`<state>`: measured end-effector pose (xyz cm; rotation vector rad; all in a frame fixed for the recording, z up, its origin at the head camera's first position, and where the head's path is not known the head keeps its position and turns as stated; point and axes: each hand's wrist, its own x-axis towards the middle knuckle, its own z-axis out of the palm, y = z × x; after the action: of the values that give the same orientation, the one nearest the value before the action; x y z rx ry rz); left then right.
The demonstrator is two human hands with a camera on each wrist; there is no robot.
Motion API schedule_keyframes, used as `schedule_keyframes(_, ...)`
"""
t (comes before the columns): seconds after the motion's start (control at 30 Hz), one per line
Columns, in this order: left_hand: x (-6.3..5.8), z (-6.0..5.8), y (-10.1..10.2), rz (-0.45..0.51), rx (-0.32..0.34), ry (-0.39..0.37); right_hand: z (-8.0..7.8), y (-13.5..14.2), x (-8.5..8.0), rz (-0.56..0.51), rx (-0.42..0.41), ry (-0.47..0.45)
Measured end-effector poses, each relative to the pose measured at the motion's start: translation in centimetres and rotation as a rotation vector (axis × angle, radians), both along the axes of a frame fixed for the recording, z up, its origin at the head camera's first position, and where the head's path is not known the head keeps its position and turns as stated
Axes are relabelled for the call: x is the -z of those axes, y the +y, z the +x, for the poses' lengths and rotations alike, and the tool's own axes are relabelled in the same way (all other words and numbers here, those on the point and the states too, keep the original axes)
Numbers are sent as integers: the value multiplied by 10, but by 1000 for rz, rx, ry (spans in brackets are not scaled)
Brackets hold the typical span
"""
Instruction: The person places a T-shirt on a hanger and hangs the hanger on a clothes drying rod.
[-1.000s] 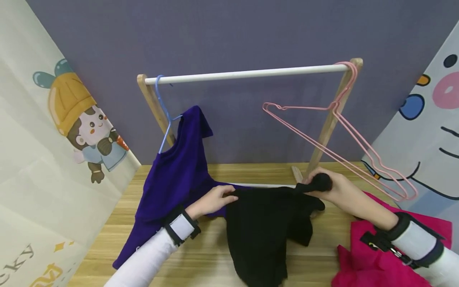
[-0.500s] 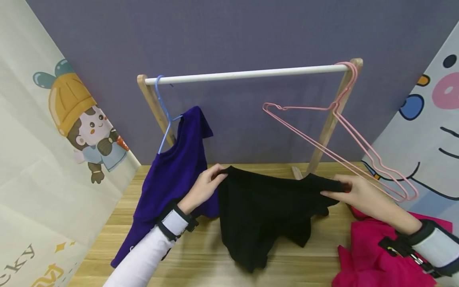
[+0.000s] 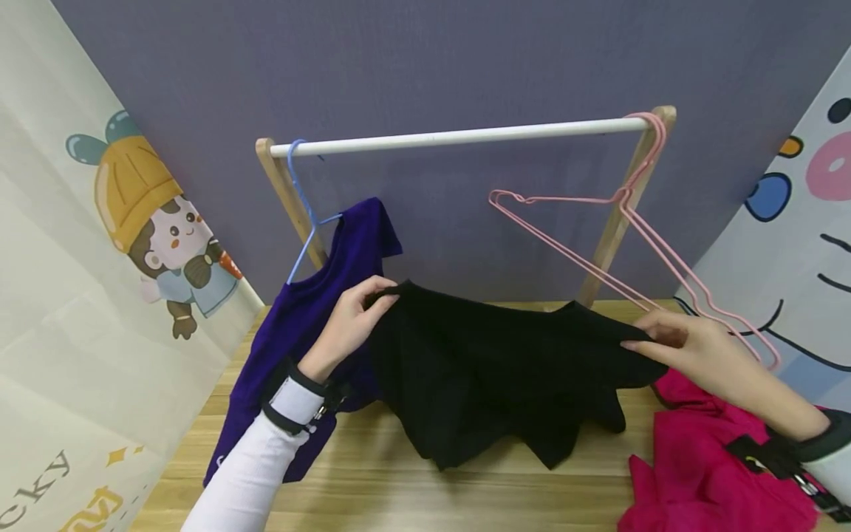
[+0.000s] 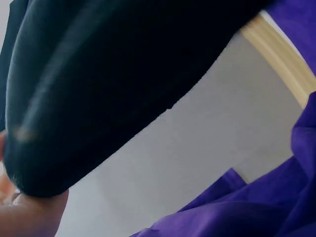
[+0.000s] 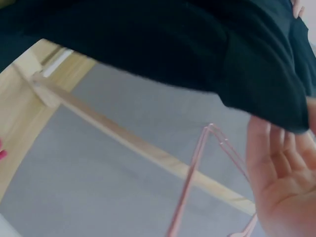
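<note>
A black shirt [image 3: 492,362] is stretched between both hands above the wooden table, its lower edge hanging in loose points. My left hand [image 3: 349,318] pinches its upper left corner between thumb and fingers, in front of the purple T-shirt [image 3: 312,332]. At the other end, my right hand [image 3: 705,355] pinches the upper right part of the cloth, near the pink hangers [image 3: 565,247]. The left wrist view has the dark cloth [image 4: 108,89] filling its upper part, above the thumb. In the right wrist view the fingers [image 5: 276,148] lie behind the cloth's edge.
A rack with a white bar [image 3: 452,137] and wooden posts stands at the back. The purple T-shirt hangs from a blue hanger [image 3: 302,196] at its left end; pink hangers hang at its right. Pink-red clothing [image 3: 705,465] lies crumpled on the table [image 3: 372,495] at right.
The hands have moved apart, left hand up and left, right hand to the right. The black shirt has spread wider and risen. The right hand has changed from a bunched grip to a pinch.
</note>
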<state>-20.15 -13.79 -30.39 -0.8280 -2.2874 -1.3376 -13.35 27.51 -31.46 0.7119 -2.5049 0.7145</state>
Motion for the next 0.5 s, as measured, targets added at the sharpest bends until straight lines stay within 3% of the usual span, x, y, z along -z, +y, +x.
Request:
schedule_keyframes(0.1, 4, 3, 2, -69, 34, -37, 1, 4, 6, 34, -62, -63)
schedule_keyframes(0.27, -5, 24, 13, -153, 104, -83, 3, 7, 18, 78, -122, -165)
schedule_keyframes(0.4, -10, 32, 20, -151, 159, -39, 4, 9, 23, 166, -118, -239)
schedule_keyframes(0.5, -10, 34, 23, -159, 184, 5, 5, 11, 23, 201, -131, -228)
